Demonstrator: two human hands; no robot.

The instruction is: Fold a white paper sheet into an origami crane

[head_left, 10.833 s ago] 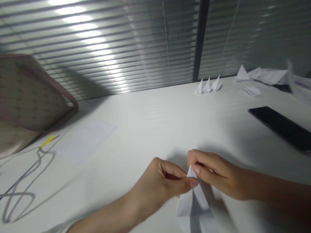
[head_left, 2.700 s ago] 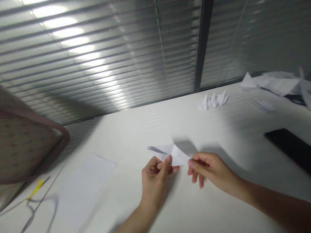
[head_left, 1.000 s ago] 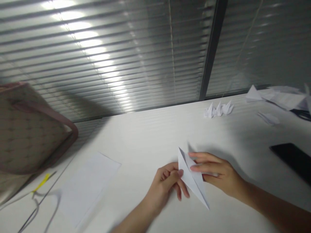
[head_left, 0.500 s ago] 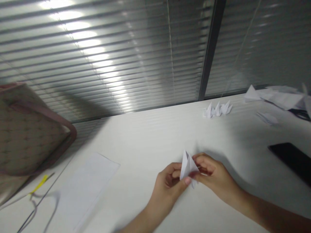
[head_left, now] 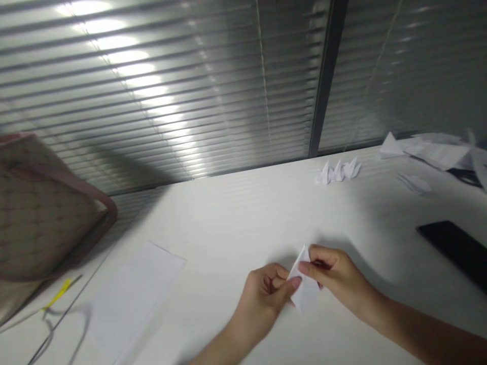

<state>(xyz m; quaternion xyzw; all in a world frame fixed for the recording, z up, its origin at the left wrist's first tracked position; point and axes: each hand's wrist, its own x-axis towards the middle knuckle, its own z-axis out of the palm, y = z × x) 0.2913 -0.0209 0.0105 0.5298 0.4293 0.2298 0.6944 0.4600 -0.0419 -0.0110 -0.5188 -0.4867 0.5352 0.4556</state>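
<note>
Between my two hands, just above the white table (head_left: pixel 228 223), is a small piece of folded white paper (head_left: pixel 309 288), a flat pointed shape. My left hand (head_left: pixel 264 291) pinches its left edge, thumb on the near face and fingers behind. On the upper right part of the paper, my right hand (head_left: pixel 335 268) presses its thumb, with the fingers curled behind. The back of the paper and the fingertips there are hidden.
Several small folded paper figures (head_left: pixel 338 171) stand in a row at the back. Right of them lie loose papers (head_left: pixel 433 152), a small paper stack (head_left: pixel 414 183) and a black phone (head_left: pixel 454 251). Leftward are a white sheet (head_left: pixel 133 294), a cord with a yellow tag (head_left: pixel 57 295) and a bag (head_left: pixel 45 213).
The folded paper has turned and now lies flatter, its open-looking point pressed closed. My right thumb has moved up onto its face. The left hand keeps its pinch.
</note>
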